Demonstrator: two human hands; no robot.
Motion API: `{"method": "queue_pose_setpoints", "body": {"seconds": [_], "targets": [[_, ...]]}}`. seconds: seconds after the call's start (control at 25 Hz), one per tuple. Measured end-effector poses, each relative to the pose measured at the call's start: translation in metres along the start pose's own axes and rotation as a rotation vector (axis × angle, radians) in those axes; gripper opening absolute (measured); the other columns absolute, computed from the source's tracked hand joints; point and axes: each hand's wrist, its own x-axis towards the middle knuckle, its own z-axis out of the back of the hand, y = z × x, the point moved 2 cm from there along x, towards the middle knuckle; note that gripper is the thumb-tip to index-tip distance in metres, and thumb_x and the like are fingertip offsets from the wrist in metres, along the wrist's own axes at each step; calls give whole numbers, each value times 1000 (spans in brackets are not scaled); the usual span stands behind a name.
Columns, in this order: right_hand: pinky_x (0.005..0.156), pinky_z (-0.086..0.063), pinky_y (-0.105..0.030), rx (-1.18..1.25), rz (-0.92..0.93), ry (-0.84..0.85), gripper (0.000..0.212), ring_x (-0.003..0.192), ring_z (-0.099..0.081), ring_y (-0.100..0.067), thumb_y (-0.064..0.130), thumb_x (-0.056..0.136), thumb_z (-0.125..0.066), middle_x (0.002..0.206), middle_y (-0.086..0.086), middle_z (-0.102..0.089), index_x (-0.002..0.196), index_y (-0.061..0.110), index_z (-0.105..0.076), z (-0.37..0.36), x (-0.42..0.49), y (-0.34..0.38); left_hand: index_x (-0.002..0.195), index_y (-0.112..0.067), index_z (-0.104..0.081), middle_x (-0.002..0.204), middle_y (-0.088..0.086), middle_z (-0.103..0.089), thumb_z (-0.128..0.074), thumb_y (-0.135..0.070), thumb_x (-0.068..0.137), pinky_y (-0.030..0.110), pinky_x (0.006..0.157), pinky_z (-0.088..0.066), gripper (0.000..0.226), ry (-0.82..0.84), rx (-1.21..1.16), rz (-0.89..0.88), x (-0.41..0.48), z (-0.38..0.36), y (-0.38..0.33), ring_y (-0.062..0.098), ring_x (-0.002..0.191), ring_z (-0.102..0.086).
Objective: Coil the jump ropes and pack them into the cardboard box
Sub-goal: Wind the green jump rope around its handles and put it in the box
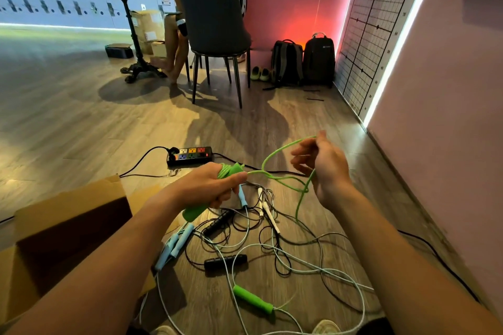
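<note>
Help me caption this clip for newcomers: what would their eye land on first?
The bright green jump rope at centre, its handle held in the left grip and a loose loop pinched by the right grip. Below it, a tangle of ropes sprawls on the wooden floor, with the open cardboard box at left.

Both forearms reach forward, left hand [215, 185] curled in a tight grip, right hand [324, 168] slightly higher, fingertips pinching.

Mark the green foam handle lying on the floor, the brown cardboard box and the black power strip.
Green foam handle [253, 299], head view: mid-grip.
Brown cardboard box [68, 207], head view: flap.
Black power strip [189, 156], head view: sockets.
</note>
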Motion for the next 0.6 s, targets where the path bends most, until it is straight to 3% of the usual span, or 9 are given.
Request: {"method": "queue_pose_setpoints", "body": {"seconds": [0.2, 0.4, 0.52, 0.6], "targets": [[65, -54, -30, 114, -50, -305, 49, 65, -70, -18, 41, 107, -29, 86, -4, -72, 86, 13, -62, 15, 11, -3, 78, -12, -54, 57, 0, -43, -47, -59, 87, 25, 47, -38, 49, 124, -306, 50, -3, -5, -15, 12, 46, -38], [59, -53, -26, 183, 34, -474, 45, 65, -71, -14, 43, 106, -32, 88, 1, -69, 82, 17, -61, 28, 12, 1, 76, -13, -55, 56, -3, -50, -40, -75, 78, 22, 46, -41, 64, 238, -70, 260, -6, -13, -11, 9, 44, -43], [59, -53, -26, 199, 20, -469, 45, 68, -71, -14, 43, 106, -34, 86, -1, -70, 86, 17, -64, 34, 11, 3, 74, -15, -55, 59, -2, -50, -48, -82, 68, 22, 47, -42, 67, 313, -59, 331, -9, -17, -11, 10, 45, -43], [58, -53, -28, 113, -40, -427, 41, 65, -69, -16, 37, 105, -39, 82, -4, -69, 83, 13, -65, 34, 14, -1, 72, -15, -53, 56, -2, -46, -48, -75, 77, 20, 44, -40, 60, 336, -178, 314, -11, -19, -15, 9, 42, -39]]}}
